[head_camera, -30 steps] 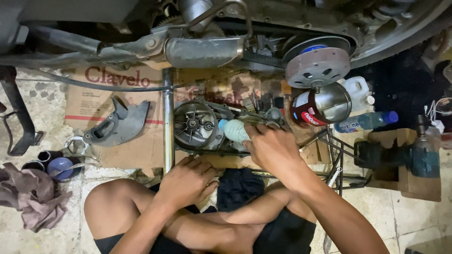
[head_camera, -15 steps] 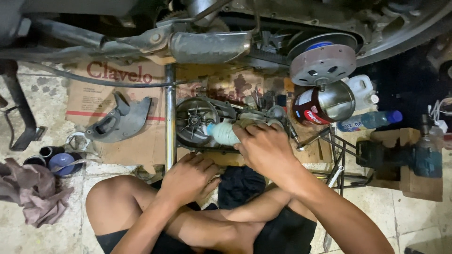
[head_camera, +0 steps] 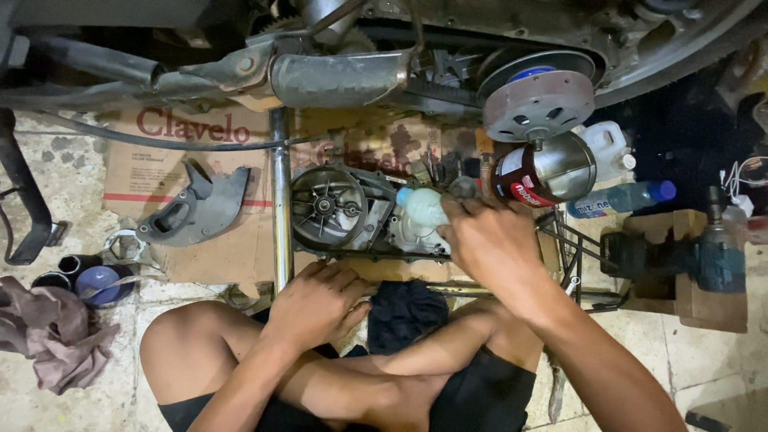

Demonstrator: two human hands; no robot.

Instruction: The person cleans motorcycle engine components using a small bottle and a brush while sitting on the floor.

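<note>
- Right hand (head_camera: 488, 240) sits just right of centre frame, fingers curled around a small pale plastic bottle (head_camera: 422, 206) with a blue cap. The bottle lies tilted, cap end pointing left, and it's right over the engine cover.
- That engine cover (head_camera: 352, 212) is the grimy metal crankcase piece in the middle of the frame, with a round fan-like part (head_camera: 326, 205) showing on its left half. It's lying on flattened cardboard (head_camera: 152, 172) on the floor.
- Left hand (head_camera: 316, 304) is lower centre, palm down, fingers loosely spread, resting near the knee and holding nothing (can't tell exactly what's under the fingertips, too dark).
- A dark cloth (head_camera: 406, 314) is bunched just to the right of that hand, between the legs.
- A chrome stand tube (head_camera: 280, 200) runs vertically just left of the cover.
- A grey plastic shroud piece (head_camera: 196, 212) lies on the cardboard at left of frame.
- Top of frame is the scooter's underside, with the clutch bell (head_camera: 538, 100) hanging at upper right.
- Below the bell there's a shiny metal can (head_camera: 552, 170), a white jug (head_camera: 606, 144) and a water bottle (head_camera: 620, 198) on its side.
- An impact driver (head_camera: 704, 256) is on a box at far right.
- Crumpled rag (head_camera: 56, 336) at lower left, sockets (head_camera: 80, 272) just above it.
</note>
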